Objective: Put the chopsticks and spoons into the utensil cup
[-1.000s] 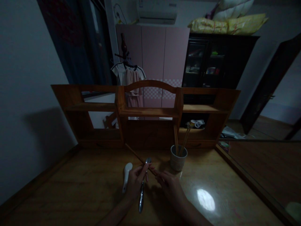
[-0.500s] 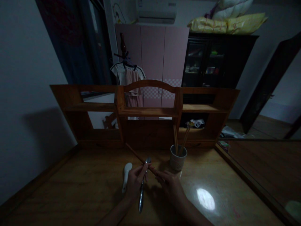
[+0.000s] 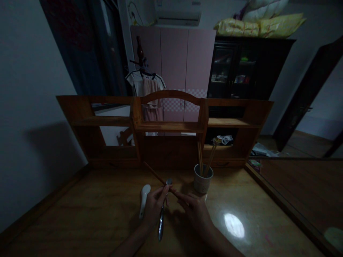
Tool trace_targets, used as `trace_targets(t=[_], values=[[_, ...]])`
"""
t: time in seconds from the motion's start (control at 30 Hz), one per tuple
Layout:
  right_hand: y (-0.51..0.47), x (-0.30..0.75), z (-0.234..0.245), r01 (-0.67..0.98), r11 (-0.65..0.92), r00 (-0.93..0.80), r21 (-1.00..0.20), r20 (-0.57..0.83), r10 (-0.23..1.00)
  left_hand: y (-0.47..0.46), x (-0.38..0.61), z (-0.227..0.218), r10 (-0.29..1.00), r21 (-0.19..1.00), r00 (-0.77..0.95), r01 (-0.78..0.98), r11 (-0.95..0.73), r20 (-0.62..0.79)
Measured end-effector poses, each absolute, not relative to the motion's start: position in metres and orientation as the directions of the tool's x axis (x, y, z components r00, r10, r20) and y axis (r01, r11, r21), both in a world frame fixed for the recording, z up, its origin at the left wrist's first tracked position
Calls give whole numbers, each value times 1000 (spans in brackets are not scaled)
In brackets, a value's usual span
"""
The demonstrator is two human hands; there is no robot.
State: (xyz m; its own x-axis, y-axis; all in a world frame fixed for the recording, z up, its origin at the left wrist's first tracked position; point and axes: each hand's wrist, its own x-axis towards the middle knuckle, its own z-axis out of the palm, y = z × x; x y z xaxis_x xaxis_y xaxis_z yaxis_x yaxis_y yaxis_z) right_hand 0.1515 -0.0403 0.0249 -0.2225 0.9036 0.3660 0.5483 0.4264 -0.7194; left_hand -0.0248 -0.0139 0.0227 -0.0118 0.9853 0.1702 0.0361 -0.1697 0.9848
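A slim brown chopstick slants above the table, its far end pointing up and left. My left hand pinches it near the middle between thumb and fingers. The fingers of my right hand close on its near end; whether a second chopstick lies along it, I cannot tell. Beneath my left hand is a metal spoon, its bowl just beyond the fingertips and its middle partly hidden. Left of that hand lies a white soup spoon. Beyond my right hand, a pale cup stands upright with several chopsticks in it.
A wooden shelf unit rises along the back edge of the wooden table. A wall borders the left side. On the right, a raised edge runs along the table. A bright reflection shows on the tabletop near my right forearm.
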Motion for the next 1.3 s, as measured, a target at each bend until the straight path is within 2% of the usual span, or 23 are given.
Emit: trace_targets(t=[0.93, 1.3], values=[[-39, 152, 20, 556, 406, -195, -725, 360, 912, -12, -26, 21, 987, 984, -47, 99, -151, 156], [-41, 152, 21, 476, 427, -241, -769, 353, 904, -7, -25, 16, 988, 989, -48, 38, -143, 145]])
